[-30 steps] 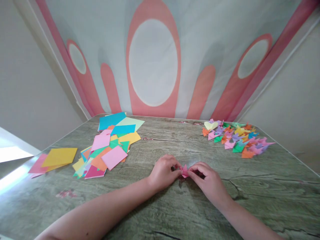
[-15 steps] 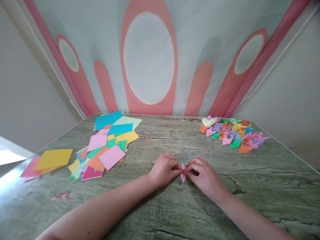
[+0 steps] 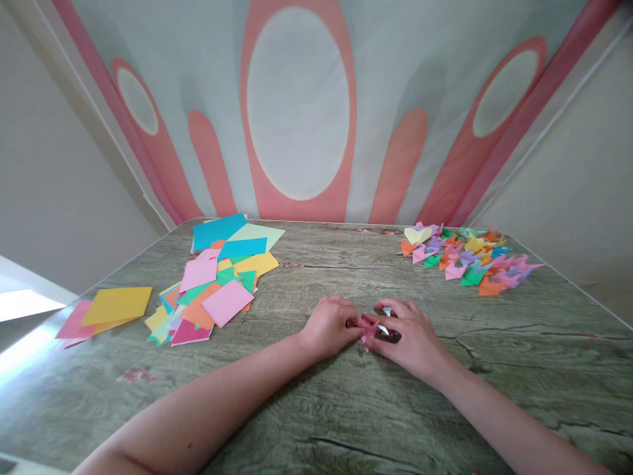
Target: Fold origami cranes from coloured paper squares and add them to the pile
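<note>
A small folded pink paper (image 3: pixel 368 332) is between my two hands, just above the wood-grain table (image 3: pixel 316 409). My left hand (image 3: pixel 331 330) pinches its left side between thumb and fingers. On its right, my right hand (image 3: pixel 408 336) has thumb and fingers apart around the paper, with the fingertips at its edge; whether they press on it is hard to tell. Parts of the paper are hidden behind the fingers.
Colored paper sheets (image 3: pixel 227 303) lie in a loose pile at the left, with yellow (image 3: pixel 119 307) and pink sheets (image 3: pixel 72 323) farther left. Several folded paper cranes (image 3: pixel 477 270) sit at the back right. A patterned cloth (image 3: pixel 297 105) hangs behind the table.
My right hand's fingers have spread from their pinch, and the pink paper looks turned and tilted. My left hand keeps its pinch. The view has shifted slightly.
</note>
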`<state>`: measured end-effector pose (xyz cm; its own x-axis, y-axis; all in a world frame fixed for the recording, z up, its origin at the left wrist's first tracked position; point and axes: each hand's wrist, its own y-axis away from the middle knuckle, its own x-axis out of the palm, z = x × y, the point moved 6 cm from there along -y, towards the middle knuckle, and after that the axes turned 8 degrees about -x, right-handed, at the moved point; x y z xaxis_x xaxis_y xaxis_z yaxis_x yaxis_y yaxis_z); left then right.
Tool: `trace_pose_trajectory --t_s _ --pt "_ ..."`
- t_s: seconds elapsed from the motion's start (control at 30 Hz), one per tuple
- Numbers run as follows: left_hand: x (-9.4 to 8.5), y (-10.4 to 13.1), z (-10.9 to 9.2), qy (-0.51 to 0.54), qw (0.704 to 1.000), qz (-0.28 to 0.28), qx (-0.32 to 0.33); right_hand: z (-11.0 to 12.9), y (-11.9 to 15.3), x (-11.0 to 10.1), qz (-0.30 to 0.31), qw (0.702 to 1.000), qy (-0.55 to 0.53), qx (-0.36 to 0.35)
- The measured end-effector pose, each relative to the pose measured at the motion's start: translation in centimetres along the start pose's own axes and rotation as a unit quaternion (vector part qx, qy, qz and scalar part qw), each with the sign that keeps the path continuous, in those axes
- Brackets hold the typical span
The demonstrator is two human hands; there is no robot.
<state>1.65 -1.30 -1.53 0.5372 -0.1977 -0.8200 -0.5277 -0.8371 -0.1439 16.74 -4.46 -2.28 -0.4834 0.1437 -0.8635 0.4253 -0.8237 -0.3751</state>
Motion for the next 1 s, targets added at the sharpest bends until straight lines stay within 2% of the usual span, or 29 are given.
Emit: trace_pose_trajectory --t_s 0.13,0.33,0.63,0.7,0.8,0.83,0.9,1.0 --pt "0.0 0.0 0.1 -0.005 1.0 0.002 -0.006 0.2 0.4 0.0 0.013 1.0 0.007 -0.003" --pt "0.0 -0.2 0.0 -0.009 1.0 0.006 -0.008 0.7 0.7 0.3 -0.046 0.999 -0.01 0.015" --pt "-0.2 -0.1 -0.1 -0.017 1.0 0.002 -0.004 0.8 0.5 0.7 0.033 0.999 0.006 -0.019" --pt "-0.2 -0.1 -0.2 -0.028 1.0 0.001 -0.004 1.1 0.7 -0.1 0.01 1.0 0.0 -0.028" --pt "-0.2 0.1 -0.4 -0.054 0.998 -0.006 -0.009 2.1 1.1 -2.5 -0.052 0.998 0.001 -0.044" --pt "-0.2 0.1 -0.6 -0.064 0.998 -0.01 -0.009 2.8 1.3 -3.1 -0.041 0.997 0.005 -0.07" --pt "-0.1 0.4 -1.0 -0.081 0.997 -0.015 -0.009 4.5 1.5 -3.4 0.021 0.991 0.0 -0.131" --pt "-0.4 0.8 -1.5 -0.1 0.995 -0.01 -0.008 5.4 1.7 -3.8 0.031 0.99 0.013 -0.14"
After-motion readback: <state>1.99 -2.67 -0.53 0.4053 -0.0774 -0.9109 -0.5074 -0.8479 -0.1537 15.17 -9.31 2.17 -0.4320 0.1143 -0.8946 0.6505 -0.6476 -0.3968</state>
